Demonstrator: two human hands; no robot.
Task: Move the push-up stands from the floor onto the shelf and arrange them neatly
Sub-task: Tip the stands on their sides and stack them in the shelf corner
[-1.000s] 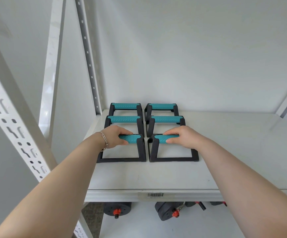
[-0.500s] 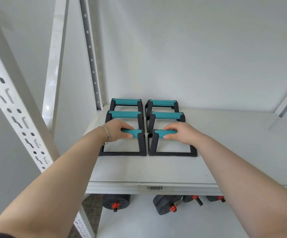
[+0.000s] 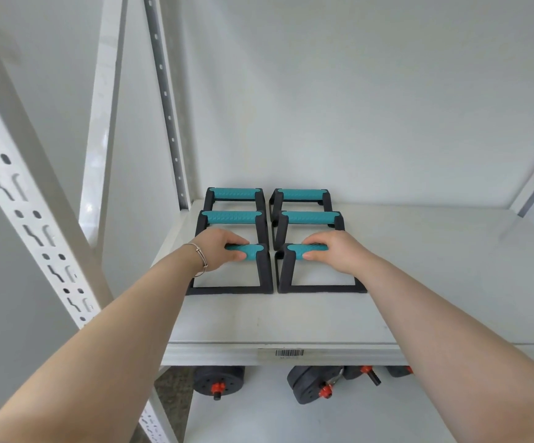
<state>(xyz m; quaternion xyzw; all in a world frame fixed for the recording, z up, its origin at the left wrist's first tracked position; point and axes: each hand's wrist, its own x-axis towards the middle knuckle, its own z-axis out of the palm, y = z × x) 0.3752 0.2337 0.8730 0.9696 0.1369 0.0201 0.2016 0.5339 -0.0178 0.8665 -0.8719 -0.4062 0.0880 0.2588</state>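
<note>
- Left hand (image 3: 219, 251) grips the teal handle of the front-left push-up stand (image 3: 264, 271), which stands on the shelf (image 3: 419, 282).
- Right hand (image 3: 339, 254) grips the front-right push-up stand (image 3: 286, 271), just beside it at 3 o'clock.
- Four rear stands (image 3: 232, 216) sit at 12 o'clock.

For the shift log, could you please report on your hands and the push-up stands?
Left hand grips front-left stand, right hand grips front-right stand. Both on shelf, in line with four stands behind. Dumbbells below, not in the way.
</note>
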